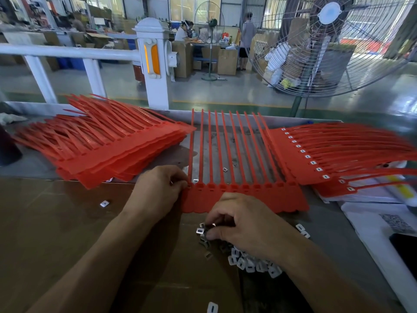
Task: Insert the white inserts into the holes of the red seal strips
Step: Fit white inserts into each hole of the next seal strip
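A red seal strip sheet [266, 198] with several long tails lies flat in front of me, its row of holes along the near band. My left hand [158, 190] grips the sheet's left end at the first hole, where a white insert [195, 180] sits. My right hand [243, 219] hovers just below the sheet over a pile of white inserts [252, 262] and pinches one insert [200, 231] between its fingertips. Part of the pile is hidden under my right wrist.
A tall stack of red sheets [108, 150] lies at the left. Red sheets with white inserts fitted [316, 161] lie at the right over white bags [372, 224]. Loose inserts [104, 203] dot the brown cardboard [56, 222]. A big fan [334, 44] stands behind.
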The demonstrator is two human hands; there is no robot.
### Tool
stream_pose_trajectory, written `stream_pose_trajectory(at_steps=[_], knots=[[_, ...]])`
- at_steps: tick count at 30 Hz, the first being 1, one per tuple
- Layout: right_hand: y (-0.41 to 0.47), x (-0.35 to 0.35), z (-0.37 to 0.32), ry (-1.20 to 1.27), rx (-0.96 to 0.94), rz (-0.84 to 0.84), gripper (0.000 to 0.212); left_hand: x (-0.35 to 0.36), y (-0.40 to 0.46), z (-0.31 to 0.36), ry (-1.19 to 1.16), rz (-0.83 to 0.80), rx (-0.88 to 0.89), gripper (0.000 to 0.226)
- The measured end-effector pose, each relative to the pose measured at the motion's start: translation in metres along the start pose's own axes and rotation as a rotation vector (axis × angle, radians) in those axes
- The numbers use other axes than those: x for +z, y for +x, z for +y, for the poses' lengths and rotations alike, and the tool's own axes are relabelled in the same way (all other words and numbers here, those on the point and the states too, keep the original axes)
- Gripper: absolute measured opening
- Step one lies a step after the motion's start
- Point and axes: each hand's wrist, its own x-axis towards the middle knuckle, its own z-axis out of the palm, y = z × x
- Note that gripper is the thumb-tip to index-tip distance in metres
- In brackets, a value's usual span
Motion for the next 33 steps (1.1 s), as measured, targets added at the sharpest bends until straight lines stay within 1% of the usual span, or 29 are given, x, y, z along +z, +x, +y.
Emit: stream_pose_trajectory(at_steps=[4, 10, 14, 18, 20, 22, 25, 27, 29, 31, 33], knots=[[0.000, 0.001, 0.001, -0.005, -0.007, 0.009, 0.012, 0.001, -0.001, 0.003, 0.015, 0.005, 0.002, 0.012], [0.000, 0.001, 0.003, 0.001, -0.025, 0.006, 0.006, -0.001, -0.003, 0.007, 0.033, 0.006, 0.009, 0.013], [-0.001, 0.001, 0.003, 0.097, 0.002, 0.046, 0.006, -0.002, -0.003, 0.008, 0.035, -0.002, 0.008, 0.016], [-0.001, 0.001, 0.003, 0.257, 0.060, 0.146, 0.010, -0.002, -0.005, 0.008, 0.053, -0.016, 0.012, 0.016], [0.000, 0.001, 0.005, 0.353, 0.101, 0.214, 0.011, -0.002, -0.006, 0.009, 0.084, 0.012, 0.036, 0.013], [0.000, 0.002, 0.007, 0.449, 0.161, 0.275, 0.015, -0.002, -0.006, 0.011, 0.059, 0.056, 0.074, 0.014], [0.001, 0.004, 0.012, 0.555, 0.233, 0.325, 0.021, 0.000, -0.009, 0.021, -0.110, 0.092, 0.161, 0.016], [0.003, 0.004, 0.014, 0.609, 0.257, 0.353, 0.022, 0.003, -0.013, 0.030, -0.211, 0.066, 0.224, 0.017], [0.004, 0.004, 0.016, 0.688, 0.268, 0.364, 0.022, 0.006, -0.018, 0.036, -0.263, 0.020, 0.310, 0.016], [0.004, 0.003, 0.017, 0.749, 0.263, 0.352, 0.021, 0.007, -0.022, 0.040, -0.265, -0.031, 0.403, 0.017], [0.004, 0.004, 0.017, 0.753, 0.246, 0.332, 0.021, 0.008, -0.023, 0.042, -0.242, -0.069, 0.470, 0.019]])
